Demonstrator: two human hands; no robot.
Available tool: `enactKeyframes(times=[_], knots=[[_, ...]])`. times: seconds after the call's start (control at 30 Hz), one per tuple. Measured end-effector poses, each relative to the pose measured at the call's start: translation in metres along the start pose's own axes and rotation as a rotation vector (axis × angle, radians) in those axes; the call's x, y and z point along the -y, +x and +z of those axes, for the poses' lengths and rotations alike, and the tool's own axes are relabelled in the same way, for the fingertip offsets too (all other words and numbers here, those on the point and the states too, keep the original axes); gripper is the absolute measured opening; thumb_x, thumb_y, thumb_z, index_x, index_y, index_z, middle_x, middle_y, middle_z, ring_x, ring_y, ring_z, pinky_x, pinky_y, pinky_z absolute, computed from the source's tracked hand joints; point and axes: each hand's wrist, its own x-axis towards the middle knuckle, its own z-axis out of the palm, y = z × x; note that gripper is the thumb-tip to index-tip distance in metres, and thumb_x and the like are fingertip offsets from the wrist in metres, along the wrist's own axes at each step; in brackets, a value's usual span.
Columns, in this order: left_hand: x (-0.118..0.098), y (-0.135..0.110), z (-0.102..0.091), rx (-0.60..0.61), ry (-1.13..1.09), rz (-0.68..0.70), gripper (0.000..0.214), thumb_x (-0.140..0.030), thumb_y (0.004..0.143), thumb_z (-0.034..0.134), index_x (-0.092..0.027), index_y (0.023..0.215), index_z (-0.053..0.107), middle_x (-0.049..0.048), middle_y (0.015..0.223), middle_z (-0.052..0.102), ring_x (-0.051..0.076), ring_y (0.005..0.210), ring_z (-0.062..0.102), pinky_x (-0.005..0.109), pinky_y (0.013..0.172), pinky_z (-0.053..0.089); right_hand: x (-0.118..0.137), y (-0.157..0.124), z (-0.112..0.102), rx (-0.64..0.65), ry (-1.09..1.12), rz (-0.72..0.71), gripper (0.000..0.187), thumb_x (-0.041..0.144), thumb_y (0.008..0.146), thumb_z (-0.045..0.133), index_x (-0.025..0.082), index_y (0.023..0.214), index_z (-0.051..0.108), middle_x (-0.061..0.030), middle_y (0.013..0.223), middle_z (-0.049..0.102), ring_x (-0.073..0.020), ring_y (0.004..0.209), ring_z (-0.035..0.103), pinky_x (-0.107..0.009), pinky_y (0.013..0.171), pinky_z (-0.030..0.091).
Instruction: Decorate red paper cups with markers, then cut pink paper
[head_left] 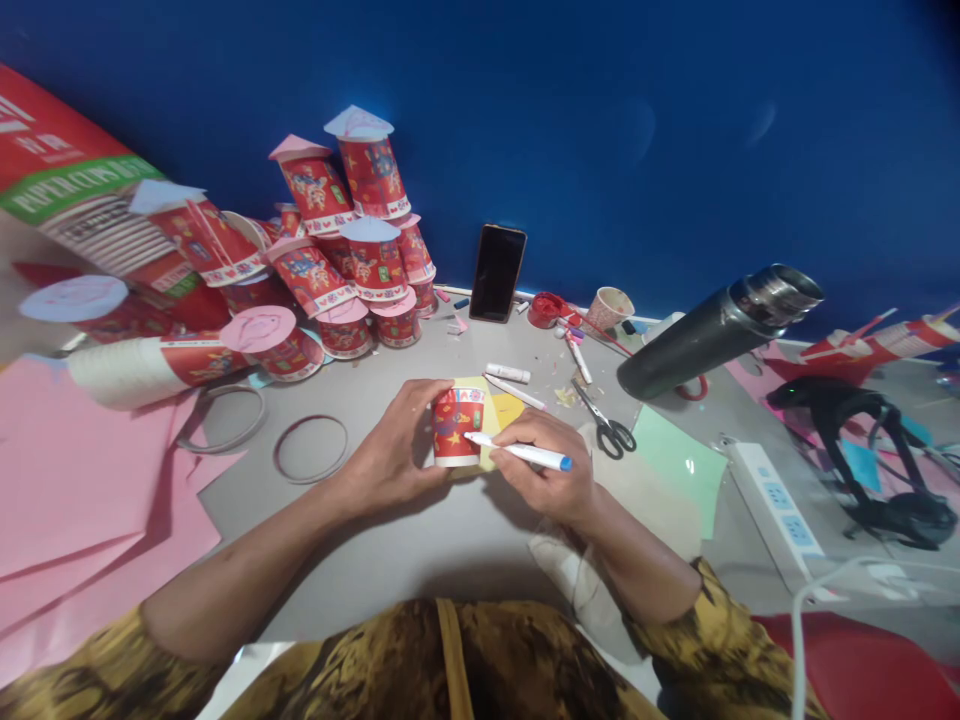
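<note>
A red patterned paper cup (454, 425) is upside down in front of me, its white rim toward my body or the reverse; I cannot tell. My left hand (401, 440) is wrapped round the cup's left side. In my right hand (546, 462) is a white marker with a blue end (536, 455), its tip at the cup's right side. Yellow paper (504, 408) lies behind and beside the cup, partly hidden by the cup and my right hand. A capped white marker (508, 373) rests just beyond.
Stacked red cups with paper tops (375, 265) stand at the left back. Pink sheets (75, 460) cover the left side. A phone (497, 272) leans on the blue wall. Scissors (611, 430), a dark flask (712, 330) and a power strip (776, 505) are at right.
</note>
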Motion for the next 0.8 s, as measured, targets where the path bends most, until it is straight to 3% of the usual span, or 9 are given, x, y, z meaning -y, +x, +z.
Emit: enactKeyframes(times=[0.23, 0.43, 0.63, 0.8], knots=[[-0.0015, 0.0014, -0.0003, 0.017, -0.011, -0.014, 0.081, -0.025, 0.084, 0.081, -0.028, 0.155, 0.041, 0.0136, 0.144, 0.061, 0.036, 0.134, 0.064, 0.056, 0.112, 0.058, 0.0022, 0.0002, -0.0019, 0.081, 0.024, -0.011, 0.008, 0.017, 0.099, 0.070, 0.024, 0.095, 0.070, -0.0012, 0.076, 0.077, -0.0169, 0.065, 0.071, -0.030, 0.064, 0.056], [-0.0026, 0.0018, -0.0006, 0.018, -0.018, -0.016, 0.082, -0.022, 0.082, 0.080, -0.029, 0.155, 0.043, 0.0129, 0.144, 0.062, 0.037, 0.132, 0.065, 0.056, 0.111, 0.058, 0.0015, 0.0009, -0.0015, 0.030, -0.004, -0.009, 0.007, 0.016, 0.099, 0.070, 0.023, 0.098, 0.071, -0.0030, 0.079, 0.079, -0.0182, 0.068, 0.073, -0.031, 0.068, 0.058], [-0.0016, 0.0013, 0.0000, 0.016, -0.026, -0.017, 0.080, -0.024, 0.084, 0.080, -0.029, 0.155, 0.042, 0.0130, 0.144, 0.062, 0.036, 0.134, 0.063, 0.055, 0.112, 0.057, 0.0039, 0.0020, -0.0026, 0.088, 0.026, -0.024, 0.009, 0.016, 0.098, 0.070, 0.023, 0.094, 0.069, -0.0009, 0.073, 0.076, -0.0165, 0.063, 0.071, -0.029, 0.063, 0.055], [-0.0029, 0.0013, 0.0016, 0.019, -0.047, -0.010, 0.083, -0.017, 0.081, 0.077, -0.029, 0.156, 0.043, 0.0125, 0.146, 0.062, 0.036, 0.135, 0.064, 0.055, 0.114, 0.057, 0.0023, 0.0014, -0.0010, 0.020, 0.013, -0.017, 0.007, 0.016, 0.100, 0.069, 0.023, 0.097, 0.070, -0.0031, 0.078, 0.079, -0.0176, 0.067, 0.073, -0.031, 0.066, 0.057]])
